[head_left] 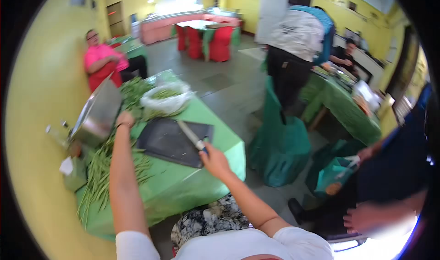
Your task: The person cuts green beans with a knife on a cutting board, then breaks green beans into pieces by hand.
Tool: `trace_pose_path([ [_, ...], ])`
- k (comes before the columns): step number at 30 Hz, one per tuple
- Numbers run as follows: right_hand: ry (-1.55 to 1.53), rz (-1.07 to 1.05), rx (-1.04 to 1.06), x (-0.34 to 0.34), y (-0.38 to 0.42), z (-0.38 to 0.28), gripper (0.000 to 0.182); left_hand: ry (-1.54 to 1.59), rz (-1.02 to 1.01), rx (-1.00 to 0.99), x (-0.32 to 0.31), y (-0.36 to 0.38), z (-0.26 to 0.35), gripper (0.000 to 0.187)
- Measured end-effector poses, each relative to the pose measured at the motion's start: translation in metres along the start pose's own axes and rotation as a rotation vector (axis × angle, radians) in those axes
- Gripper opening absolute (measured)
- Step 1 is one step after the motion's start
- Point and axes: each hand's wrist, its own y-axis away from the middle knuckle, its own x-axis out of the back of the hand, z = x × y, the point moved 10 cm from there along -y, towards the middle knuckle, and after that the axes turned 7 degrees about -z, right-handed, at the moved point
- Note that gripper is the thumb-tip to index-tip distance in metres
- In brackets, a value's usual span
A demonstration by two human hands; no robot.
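My right hand (214,160) is closed around the dark blue handle of a kitchen knife (189,133). Its pale blade lies over a dark cutting board (166,140) on the green-covered table (208,179). My left hand (125,118) reaches to the far left of the board, by a heap of leafy greens (134,90); its fingers are hidden from me. Long green bean-like stalks (101,170) lie beside and under my left forearm. Behind the board, a white plastic bag (182,96) stands with its mouth wide, holding cut green pieces.
A large metal pot (95,115) leans by the yellow wall at left. A green-draped chair (279,150) stands right of the table. At far right, a person in dark clothes (389,154) holds a green bag (331,174). Another person (293,40) bends over a second table (339,99).
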Motion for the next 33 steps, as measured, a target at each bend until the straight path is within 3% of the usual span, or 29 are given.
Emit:
trace_pose_path([
  [4, 0.032, -0.085, -0.12, 0.0, 0.0, -0.004, 0.039, -0.33, 0.192, 0.112, -0.014, 0.028, -0.03, 0.023],
  [7, 0.024, -0.114, -0.136, 0.005, -0.001, -0.018, 0.038, -0.438, 0.334, 0.199, 0.001, 0.053, -0.017, 0.016],
  [8, 0.021, -0.168, -0.112, 0.005, -0.004, -0.025, 0.038, -0.559, 0.399, 0.122, 0.009, 0.061, -0.004, 0.018],
  [10, 0.062, -0.082, -0.069, 0.011, -0.009, -0.025, 0.038, -0.608, 0.531, 0.016, -0.005, 0.037, -0.018, 0.018],
  [13, 0.098, 0.047, 0.073, 0.01, -0.007, -0.034, 0.037, -0.614, 0.423, 0.055, -0.006, 0.034, -0.027, 0.024],
  [17, 0.13, 0.041, 0.096, 0.011, -0.012, -0.04, 0.037, -0.594, 0.438, 0.007, -0.007, 0.032, -0.039, 0.029],
  [20, 0.124, 0.041, 0.065, 0.019, -0.014, -0.052, 0.036, -0.61, 0.485, -0.063, -0.009, 0.028, -0.037, 0.036],
  [25, 0.084, -0.013, 0.013, 0.014, -0.023, -0.043, 0.035, -0.634, 0.514, -0.088, -0.001, 0.038, -0.032, 0.033],
  [27, 0.105, 0.007, -0.007, 0.015, -0.026, -0.041, 0.034, -0.516, 0.567, -0.129, 0.004, 0.043, -0.031, 0.02],
  [28, 0.122, 0.016, 0.012, 0.013, -0.028, -0.04, 0.033, -0.177, 0.53, -0.066, 0.021, 0.057, -0.037, 0.022],
  [29, 0.137, 0.004, -0.014, 0.009, -0.034, -0.035, 0.034, 0.158, 0.506, 0.018, 0.035, 0.069, -0.046, 0.04],
  [31, 0.091, 0.038, -0.019, 0.004, -0.05, -0.027, 0.035, 0.087, 0.629, 0.006, 0.017, 0.047, -0.062, 0.036],
  [32, 0.123, 0.107, 0.08, 0.003, -0.059, -0.029, 0.034, -0.215, 0.635, -0.005, 0.016, 0.047, -0.046, 0.022],
  [33, 0.117, 0.088, 0.062, 0.001, -0.064, -0.031, 0.035, -0.56, 0.631, -0.044, 0.024, 0.073, -0.019, 0.022],
])
